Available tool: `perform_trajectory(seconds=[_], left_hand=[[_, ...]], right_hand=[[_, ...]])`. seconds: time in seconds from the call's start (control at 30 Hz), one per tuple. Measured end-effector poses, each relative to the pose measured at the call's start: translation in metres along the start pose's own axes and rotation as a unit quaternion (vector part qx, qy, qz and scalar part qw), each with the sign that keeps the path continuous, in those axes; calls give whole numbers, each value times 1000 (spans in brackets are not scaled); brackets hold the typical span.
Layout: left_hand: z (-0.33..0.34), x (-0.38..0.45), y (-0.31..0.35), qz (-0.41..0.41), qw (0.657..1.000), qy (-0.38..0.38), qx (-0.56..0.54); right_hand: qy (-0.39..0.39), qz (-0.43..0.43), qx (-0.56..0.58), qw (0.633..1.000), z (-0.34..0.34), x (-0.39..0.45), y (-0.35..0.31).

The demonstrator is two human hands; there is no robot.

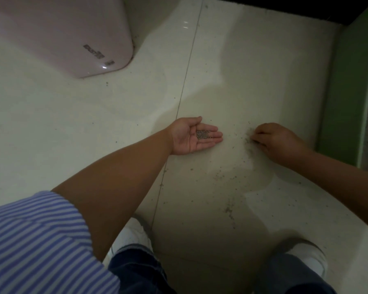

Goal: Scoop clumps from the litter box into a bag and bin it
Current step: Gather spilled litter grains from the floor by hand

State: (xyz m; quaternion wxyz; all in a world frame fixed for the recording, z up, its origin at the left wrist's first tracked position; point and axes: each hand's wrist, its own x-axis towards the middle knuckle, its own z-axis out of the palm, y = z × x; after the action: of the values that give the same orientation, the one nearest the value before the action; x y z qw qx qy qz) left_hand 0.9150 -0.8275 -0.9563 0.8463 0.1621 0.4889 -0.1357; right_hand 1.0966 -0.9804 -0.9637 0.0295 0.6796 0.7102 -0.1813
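My left hand (192,135) lies palm up just above the floor, fingers together and flat, with a small heap of grey litter grains (202,134) resting in the palm. My right hand (274,140) is a little to the right, knuckles up, its fingertips pinched together on the floor at a patch of spilled litter grains (248,141). More spilled grains (228,209) are scattered over the pale tile between my hands and my shoes. No litter box, scoop or bag is in view.
A pale pink rounded plastic appliance (72,39) stands at the upper left. A green wall edge (346,92) runs down the right side. A tile joint (179,111) crosses the floor. My white shoes (134,234) are at the bottom.
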Motion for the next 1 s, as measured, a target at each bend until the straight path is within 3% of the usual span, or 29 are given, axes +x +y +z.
perform_trajectory(seconds=[0.17, 0.33, 0.5, 0.53, 0.6, 0.7, 0.8, 0.83, 0.87, 0.93, 1.0], left_hand=[[-3, 4, -1, 3, 1000, -8, -10], [-4, 7, -1, 5, 1000, -19, -19], [-3, 8, -2, 17, 1000, -14, -22], [-1, 7, -2, 19, 999, -13, -29], [1, 3, -2, 22, 999, -13, -40], [1, 4, -2, 24, 999, -10, -44], [0, 6, -2, 27, 999, -4, -34], [-1, 7, -3, 28, 999, -1, -35], [-1, 7, -3, 27, 999, 1, -40], [-1, 7, -3, 25, 998, 3, -51], [-1, 7, -2, 24, 998, 0, -53]], right_hand=[[-42, -47, -23, 998, -2, 8, 9], [11, -75, -50, 996, -1, 10, 4], [-66, -11, -6, 998, -2, 19, -3], [-62, -6, -16, 998, -4, 22, -6], [-35, 87, 25, 995, -8, 27, -14], [50, 230, 234, 943, -9, 30, -29], [65, 237, 466, 850, -24, 35, -50], [46, 220, 477, 850, -25, 36, -50], [32, 211, 441, 872, -28, 36, -49], [44, 208, 331, 919, -26, 30, -39], [66, 227, 244, 940, -20, 23, -25]])
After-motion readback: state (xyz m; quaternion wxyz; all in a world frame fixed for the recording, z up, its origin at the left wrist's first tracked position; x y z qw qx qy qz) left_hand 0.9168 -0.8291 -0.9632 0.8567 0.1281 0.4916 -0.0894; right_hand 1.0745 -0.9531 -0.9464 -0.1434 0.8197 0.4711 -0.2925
